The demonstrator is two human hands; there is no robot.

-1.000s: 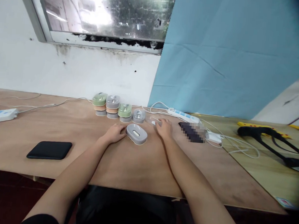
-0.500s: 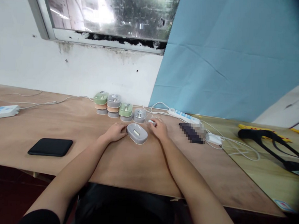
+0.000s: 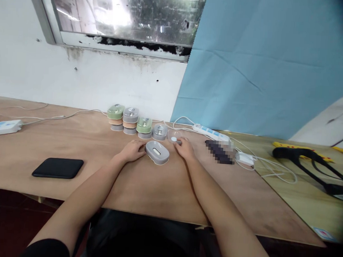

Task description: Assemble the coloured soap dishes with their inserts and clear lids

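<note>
A grey oval plastic box (image 3: pixel 161 156) with a pale strip on its top lies on the table in front of me. My left hand (image 3: pixel 133 151) is at its left end, fingers curled with the tips on the box's edge. My right hand (image 3: pixel 185 148) is to the right of the box and farther back, thumb and fingertips together at the edge of a clear plastic piece (image 3: pixel 171 133) with a round white spot. Close behind the box stands a small grey box with a clear lid (image 3: pixel 160 133). Part of the clear piece is hidden by my fingers.
Stacked green, orange and grey boxes (image 3: pixel 130 121) stand near the wall. A black flat case (image 3: pixel 57 168) lies at left. Power strips (image 3: pixel 211 132) with white cables are on both sides. A blurred dark object (image 3: pixel 220 152) and a black strap (image 3: pixel 301 161) lie at right.
My right fingers have shifted slightly right, and more of the clear piece with its white spot now shows behind them. My left hand and the grey oval box stay in place.
</note>
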